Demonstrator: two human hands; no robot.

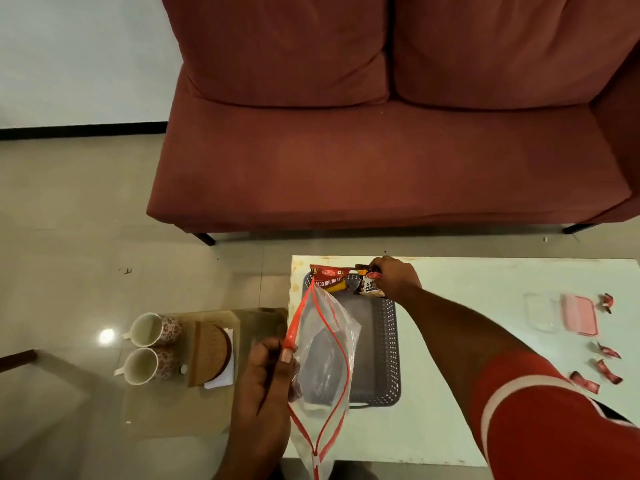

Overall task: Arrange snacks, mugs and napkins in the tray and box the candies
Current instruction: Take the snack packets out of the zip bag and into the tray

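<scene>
A grey perforated tray (389, 344) lies on the white table (467, 306). At its far end stand a red snack packet (329, 278) and a dark snack packet (367, 285). My right hand (394, 277) grips the dark packet's top. My left hand (266, 375) pinches the red-zipped rim of a clear zip bag (325, 344) held open over the tray's near left side. Two floral mugs (154, 346) and a wooden napkin holder (209, 351) sit on a glass side table (173, 410). Several red-wrapped candies (604, 362) lie at the right beside a clear box (540, 311) and its pink lid (580, 314).
A dark red sofa (381, 150) stands just beyond the table. Tiled floor (69, 220) stretches to the left. A dark wooden piece (17, 358) juts in at the left edge.
</scene>
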